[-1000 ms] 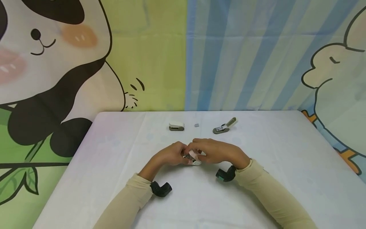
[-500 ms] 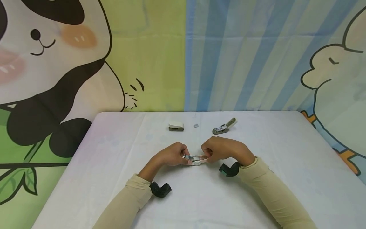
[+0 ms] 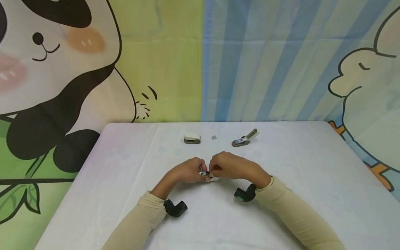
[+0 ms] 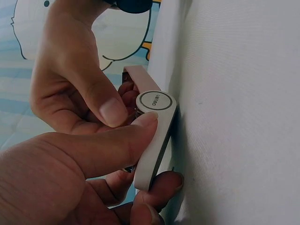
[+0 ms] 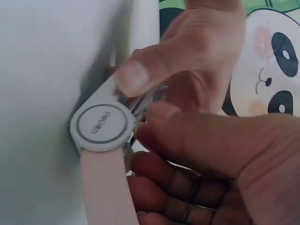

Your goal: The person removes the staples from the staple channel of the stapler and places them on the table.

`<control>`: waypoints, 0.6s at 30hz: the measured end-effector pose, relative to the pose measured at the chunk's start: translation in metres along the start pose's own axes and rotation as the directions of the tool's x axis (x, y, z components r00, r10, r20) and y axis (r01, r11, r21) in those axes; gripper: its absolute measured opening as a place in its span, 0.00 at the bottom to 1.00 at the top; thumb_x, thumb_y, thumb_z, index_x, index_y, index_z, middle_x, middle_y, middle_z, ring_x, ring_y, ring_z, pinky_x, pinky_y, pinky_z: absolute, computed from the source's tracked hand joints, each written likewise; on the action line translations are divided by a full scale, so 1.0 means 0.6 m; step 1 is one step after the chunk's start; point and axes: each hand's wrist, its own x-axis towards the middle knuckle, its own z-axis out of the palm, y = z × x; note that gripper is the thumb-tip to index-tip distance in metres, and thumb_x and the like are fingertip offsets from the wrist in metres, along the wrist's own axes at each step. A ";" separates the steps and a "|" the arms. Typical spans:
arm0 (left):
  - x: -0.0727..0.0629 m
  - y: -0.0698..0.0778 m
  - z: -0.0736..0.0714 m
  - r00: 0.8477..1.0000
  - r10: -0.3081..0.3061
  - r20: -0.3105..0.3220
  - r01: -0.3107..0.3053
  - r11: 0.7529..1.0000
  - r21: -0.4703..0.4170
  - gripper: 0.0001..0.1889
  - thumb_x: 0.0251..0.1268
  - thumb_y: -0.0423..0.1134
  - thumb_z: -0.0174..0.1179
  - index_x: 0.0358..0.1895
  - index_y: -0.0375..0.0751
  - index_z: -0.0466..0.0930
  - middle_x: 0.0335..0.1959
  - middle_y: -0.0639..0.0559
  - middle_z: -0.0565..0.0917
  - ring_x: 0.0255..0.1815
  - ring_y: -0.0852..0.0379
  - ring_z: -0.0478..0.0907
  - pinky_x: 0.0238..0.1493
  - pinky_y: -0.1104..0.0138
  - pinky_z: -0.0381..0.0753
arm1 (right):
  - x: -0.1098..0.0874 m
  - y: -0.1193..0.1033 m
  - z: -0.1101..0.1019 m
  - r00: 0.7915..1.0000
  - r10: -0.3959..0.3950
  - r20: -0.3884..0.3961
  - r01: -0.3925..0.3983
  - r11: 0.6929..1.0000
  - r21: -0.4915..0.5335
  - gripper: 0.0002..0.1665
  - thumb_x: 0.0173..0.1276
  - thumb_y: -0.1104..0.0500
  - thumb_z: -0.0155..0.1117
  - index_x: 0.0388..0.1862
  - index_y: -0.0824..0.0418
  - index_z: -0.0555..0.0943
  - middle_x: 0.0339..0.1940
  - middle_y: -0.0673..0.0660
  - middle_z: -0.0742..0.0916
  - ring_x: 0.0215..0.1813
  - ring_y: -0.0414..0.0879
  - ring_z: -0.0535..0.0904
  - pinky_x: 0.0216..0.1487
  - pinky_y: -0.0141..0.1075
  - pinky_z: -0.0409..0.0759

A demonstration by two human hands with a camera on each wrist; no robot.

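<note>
A pink-and-white stapler (image 4: 157, 140) with a round hinge lies low over the table, its pink upper arm (image 5: 104, 187) swung back from the white base. My left hand (image 3: 189, 171) grips the base, thumb on its white side and fingers underneath. Close to the hinge, my right hand (image 3: 232, 165) bends in, its thumb and index finger pinching at the stapler's metal magazine (image 5: 149, 101). The right hand's fingertips and the left thumb partly hide the magazine. In the right wrist view the pink arm runs down beside the right hand's curled fingers.
Behind the hands on the white table (image 3: 140, 149) stand a closed white-and-olive stapler (image 3: 192, 139), a small grey block of staples (image 3: 214, 137) and an opened olive stapler (image 3: 243, 139). A cartoon-printed curtain (image 3: 265, 62) hangs beyond the table's far edge.
My right hand first moved right, swinging the stapler's pink arm back, then returned left to the metal magazine. My left hand has kept its grip on the base.
</note>
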 end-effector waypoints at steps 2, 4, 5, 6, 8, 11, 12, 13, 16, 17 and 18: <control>-0.001 0.000 0.000 1.000 -0.003 0.000 0.003 1.000 -0.008 0.10 0.57 0.39 0.71 0.32 0.42 0.77 0.23 0.53 0.73 0.24 0.58 0.65 0.26 0.66 0.63 | 0.003 -0.001 0.005 0.999 0.032 0.018 -0.032 0.999 -0.016 0.02 0.66 0.62 0.67 0.35 0.59 0.86 0.28 0.42 0.80 0.29 0.34 0.72 0.33 0.31 0.73; -0.002 0.000 0.001 1.000 -0.009 0.001 0.009 1.000 -0.011 0.10 0.57 0.38 0.71 0.32 0.42 0.77 0.23 0.53 0.74 0.24 0.58 0.65 0.26 0.66 0.63 | 0.004 -0.002 0.008 0.999 0.045 0.018 -0.045 0.999 -0.025 0.02 0.65 0.64 0.67 0.34 0.59 0.86 0.28 0.43 0.80 0.29 0.35 0.73 0.33 0.31 0.74; -0.003 0.001 0.002 1.000 -0.010 0.001 0.010 1.000 -0.012 0.11 0.57 0.38 0.71 0.32 0.42 0.77 0.23 0.53 0.74 0.24 0.58 0.65 0.26 0.66 0.64 | 0.004 -0.003 0.009 0.999 0.049 0.020 -0.048 0.998 -0.032 0.02 0.65 0.64 0.68 0.34 0.59 0.86 0.28 0.44 0.80 0.29 0.35 0.73 0.33 0.31 0.74; -0.003 0.001 0.002 1.000 -0.009 0.002 0.009 1.000 -0.014 0.11 0.56 0.38 0.71 0.32 0.42 0.77 0.23 0.52 0.74 0.24 0.57 0.65 0.26 0.66 0.64 | 0.004 -0.004 0.010 0.998 0.054 0.018 -0.053 0.998 -0.039 0.02 0.65 0.64 0.68 0.33 0.59 0.86 0.28 0.44 0.80 0.29 0.35 0.73 0.33 0.31 0.74; -0.004 0.002 0.003 1.000 -0.008 -0.001 0.008 1.000 -0.015 0.11 0.56 0.38 0.71 0.33 0.41 0.77 0.23 0.52 0.74 0.24 0.57 0.65 0.26 0.66 0.63 | 0.004 -0.005 0.010 0.998 0.065 0.012 -0.065 0.997 -0.052 0.02 0.64 0.64 0.68 0.33 0.59 0.86 0.27 0.44 0.80 0.28 0.35 0.73 0.33 0.31 0.74; -0.004 0.002 0.003 1.000 0.001 -0.009 -0.001 1.000 -0.015 0.10 0.56 0.37 0.71 0.33 0.41 0.77 0.22 0.52 0.73 0.24 0.58 0.65 0.25 0.66 0.63 | 0.005 -0.008 0.010 0.996 0.092 -0.002 -0.092 0.993 -0.075 0.02 0.64 0.64 0.69 0.31 0.59 0.86 0.26 0.44 0.80 0.28 0.36 0.73 0.33 0.32 0.73; -0.004 0.002 0.002 1.000 0.003 -0.011 -0.003 1.000 -0.015 0.10 0.56 0.37 0.71 0.33 0.41 0.77 0.22 0.52 0.73 0.23 0.58 0.65 0.25 0.66 0.63 | 0.006 -0.008 0.010 0.995 0.100 -0.006 -0.100 0.992 -0.081 0.02 0.64 0.64 0.69 0.31 0.59 0.87 0.26 0.43 0.81 0.28 0.36 0.73 0.33 0.32 0.73; -0.004 0.002 0.002 1.000 0.003 -0.013 -0.003 1.000 -0.015 0.10 0.56 0.37 0.71 0.33 0.41 0.77 0.22 0.52 0.73 0.23 0.58 0.65 0.25 0.66 0.63 | 0.006 -0.009 0.010 0.994 0.105 -0.008 -0.106 0.991 -0.086 0.02 0.64 0.63 0.69 0.31 0.59 0.87 0.26 0.43 0.81 0.28 0.36 0.73 0.33 0.32 0.73; -0.004 0.001 0.002 1.000 0.008 -0.020 -0.009 1.000 -0.016 0.10 0.55 0.37 0.71 0.32 0.42 0.77 0.21 0.53 0.72 0.23 0.58 0.65 0.25 0.66 0.62 | 0.007 -0.010 0.013 0.995 0.102 -0.015 -0.103 0.991 -0.091 0.04 0.64 0.63 0.69 0.29 0.58 0.86 0.25 0.43 0.80 0.27 0.35 0.73 0.32 0.31 0.73; -0.004 0.000 0.003 1.000 0.014 -0.021 -0.014 1.000 -0.018 0.10 0.55 0.37 0.72 0.32 0.42 0.77 0.21 0.53 0.72 0.22 0.58 0.65 0.25 0.66 0.63 | 0.007 -0.010 0.014 0.995 0.097 -0.015 -0.098 0.992 -0.085 0.05 0.65 0.63 0.68 0.29 0.58 0.86 0.25 0.43 0.80 0.26 0.35 0.72 0.31 0.31 0.72; -0.003 -0.001 0.003 1.000 0.018 -0.021 -0.018 1.000 -0.021 0.10 0.54 0.37 0.72 0.31 0.42 0.77 0.20 0.53 0.72 0.22 0.58 0.64 0.25 0.66 0.63 | 0.007 -0.011 0.016 0.996 0.092 -0.016 -0.093 0.993 -0.078 0.06 0.65 0.63 0.68 0.28 0.57 0.85 0.24 0.43 0.79 0.25 0.35 0.71 0.30 0.31 0.71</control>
